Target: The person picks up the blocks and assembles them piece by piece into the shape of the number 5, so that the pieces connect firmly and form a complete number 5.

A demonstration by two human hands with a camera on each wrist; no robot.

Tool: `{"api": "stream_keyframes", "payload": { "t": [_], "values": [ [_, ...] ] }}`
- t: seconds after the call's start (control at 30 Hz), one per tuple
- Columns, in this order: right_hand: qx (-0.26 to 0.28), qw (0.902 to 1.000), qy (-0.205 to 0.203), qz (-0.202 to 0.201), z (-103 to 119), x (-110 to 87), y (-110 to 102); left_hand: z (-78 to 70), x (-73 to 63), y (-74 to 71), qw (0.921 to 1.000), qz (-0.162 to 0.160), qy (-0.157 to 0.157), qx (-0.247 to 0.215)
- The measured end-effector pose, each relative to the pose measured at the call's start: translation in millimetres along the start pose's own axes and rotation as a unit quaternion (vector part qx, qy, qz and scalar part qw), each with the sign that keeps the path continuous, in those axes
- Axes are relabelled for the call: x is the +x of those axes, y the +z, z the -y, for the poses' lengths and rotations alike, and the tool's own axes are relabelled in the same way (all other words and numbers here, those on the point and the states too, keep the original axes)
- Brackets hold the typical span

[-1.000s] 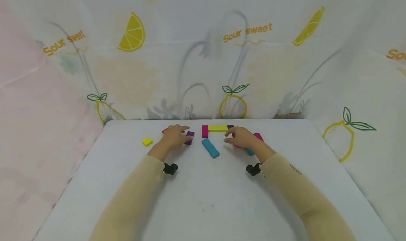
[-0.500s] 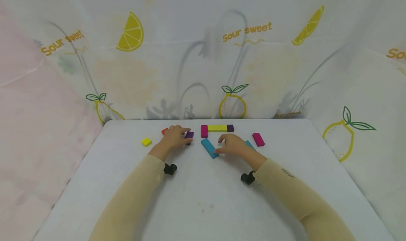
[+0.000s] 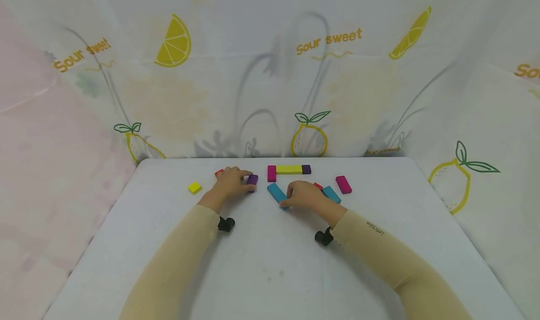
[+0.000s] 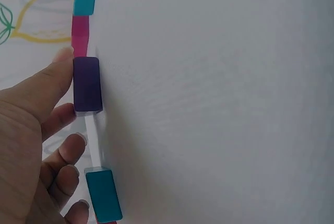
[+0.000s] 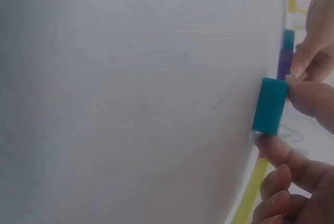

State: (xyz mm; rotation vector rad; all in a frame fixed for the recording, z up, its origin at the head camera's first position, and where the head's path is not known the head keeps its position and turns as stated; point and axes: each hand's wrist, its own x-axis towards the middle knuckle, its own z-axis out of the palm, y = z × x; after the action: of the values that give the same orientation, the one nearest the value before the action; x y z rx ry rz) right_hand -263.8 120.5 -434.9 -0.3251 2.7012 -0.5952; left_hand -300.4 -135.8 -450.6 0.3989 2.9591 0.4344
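My left hand point(image 3: 229, 182) holds a purple block point(image 3: 252, 181) between thumb and forefinger at the left of the table's far half; the block lies between those fingertips in the left wrist view. The other fingers hang loosely curled, near a teal block point(image 4: 104, 195). My right hand point(image 3: 305, 196) has its thumb and forefinger at the two sides of a long blue block point(image 3: 276, 192), at its near end. In the right wrist view this blue block point(image 5: 270, 106) stands end-on between the fingertips. Part of it is covered by the right hand in the head view.
A pink block point(image 3: 272, 174), a yellow bar point(image 3: 289, 170) and a dark purple block point(image 3: 306, 169) stand in a row near the far edge. Right of the right hand lie red point(image 3: 318, 186), blue point(image 3: 332, 194) and pink point(image 3: 343, 184) blocks. Leftward are yellow point(image 3: 195, 188) and red point(image 3: 218, 173) ones.
My right hand has come left and nearer, from over the red and blue blocks to the long blue block, and its fingers have closed on it. The left hand has stayed on the purple block.
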Motion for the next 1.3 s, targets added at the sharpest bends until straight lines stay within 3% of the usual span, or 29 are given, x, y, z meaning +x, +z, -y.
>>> {"api": "stream_keyframes", "payload": {
  "t": [0.13, 0.5, 0.77, 1.0, 1.2, 1.3],
  "values": [
    [0.003, 0.9999, 0.004, 0.01, -2.0, -1.8, -3.0, -4.8, 0.4, 2.3, 1.0, 0.001, 0.006, -0.007],
    [-0.015, 0.9997, -0.003, 0.019, -18.9, -3.9, -18.0, -19.8, -3.0, 8.7, 0.9985, 0.013, -0.015, -0.051],
    [0.005, 0.9996, 0.004, 0.029, -35.2, 0.8, -26.2, -31.8, -3.5, 12.4, 0.9968, 0.027, -0.026, -0.071],
    [0.001, 0.9998, -0.012, 0.018, -44.7, 1.4, -32.8, -43.4, -6.2, 16.2, 0.995, 0.034, -0.035, -0.086],
    [0.009, 0.9997, -0.015, 0.016, -45.2, -0.7, -34.8, -43.8, -12.0, 13.2, 0.9925, 0.038, -0.049, -0.106],
    [0.008, 0.9997, -0.018, 0.01, -45.2, -2.5, -34.7, -38.9, -13.6, 9.6, 0.9929, 0.045, -0.038, -0.103]
  ]
}}
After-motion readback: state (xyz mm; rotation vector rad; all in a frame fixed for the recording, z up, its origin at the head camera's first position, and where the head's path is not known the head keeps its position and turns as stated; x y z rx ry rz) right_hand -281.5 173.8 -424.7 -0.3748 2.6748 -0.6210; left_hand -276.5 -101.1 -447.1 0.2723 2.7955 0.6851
